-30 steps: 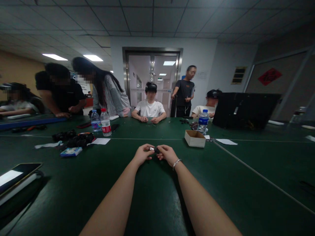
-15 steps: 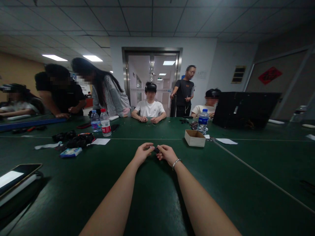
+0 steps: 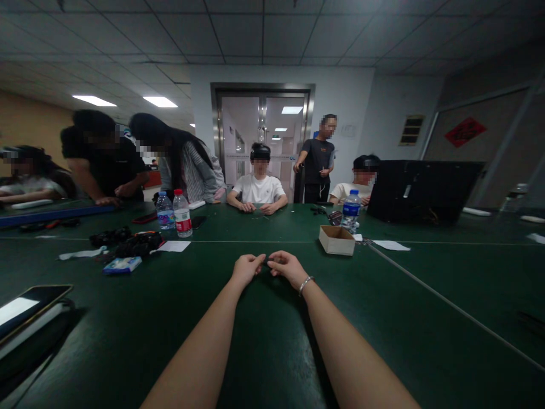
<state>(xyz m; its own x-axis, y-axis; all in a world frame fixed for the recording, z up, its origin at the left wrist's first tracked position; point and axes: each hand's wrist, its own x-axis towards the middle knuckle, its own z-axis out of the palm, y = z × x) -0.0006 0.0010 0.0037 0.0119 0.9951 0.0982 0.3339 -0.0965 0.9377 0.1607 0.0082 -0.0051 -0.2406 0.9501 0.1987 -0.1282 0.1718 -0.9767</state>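
Small black part (image 3: 267, 262), pinched between the fingers (image 3: 258, 261) of the left hand (image 3: 247, 268) and the fingers (image 3: 276, 262) of the right hand (image 3: 288, 267), and mostly hidden by them. Gripped from both sides, both sets of fingers curled and pressed together around it, tips nearly meeting. Poised low at the dark green bench (image 3: 272, 346); could not tell whether resting on it. Ringed at the right wrist by a thin silver bracelet (image 3: 305, 282).

Flanked beyond the fingers, to the right, by an open brown cardboard box (image 3: 337, 240), itself backed by a clear plastic bottle with a blue label (image 3: 351, 210). Matched beyond the fingers, to the left, by a white paper sheet (image 3: 174, 246) and a clear plastic bottle with a red label (image 3: 182, 213). Faced across the bench by a seated person in a white T-shirt (image 3: 258, 188), well apart from the fingers.
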